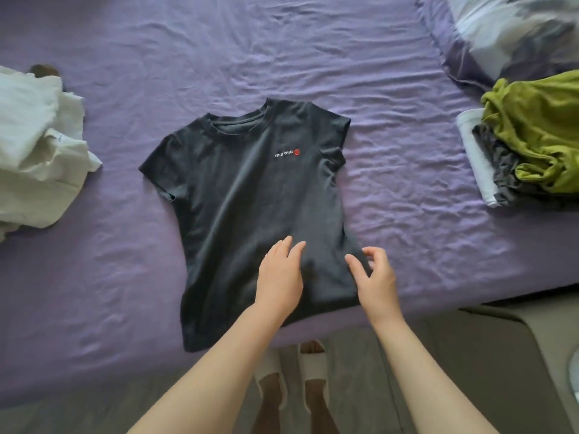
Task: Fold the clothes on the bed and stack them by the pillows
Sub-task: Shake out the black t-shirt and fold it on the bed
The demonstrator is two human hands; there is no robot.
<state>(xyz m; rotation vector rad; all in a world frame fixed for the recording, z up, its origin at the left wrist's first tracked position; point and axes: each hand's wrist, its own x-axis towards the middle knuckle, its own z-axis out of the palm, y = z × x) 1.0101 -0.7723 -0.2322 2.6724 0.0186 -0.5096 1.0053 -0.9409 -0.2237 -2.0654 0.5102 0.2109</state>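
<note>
Dark T-shirt (250, 202) lay flat, unfolded, under the relaxed, empty left hand (280, 274) and right hand (374, 277); white clothes (37, 151) awaited folding.

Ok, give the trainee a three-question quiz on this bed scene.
1. True or false: the dark T-shirt lies spread flat on the purple sheet, collar away from the person.
2. Which hand lies flat on the shirt's lower part: A) left hand B) right hand C) neither?
3. What colour is the top garment of the pile by the pillow?

Key: 1 true. 2 A; the right hand hovers at the shirt's right edge, fingers loosely curled, gripping nothing. 3 green.
</note>
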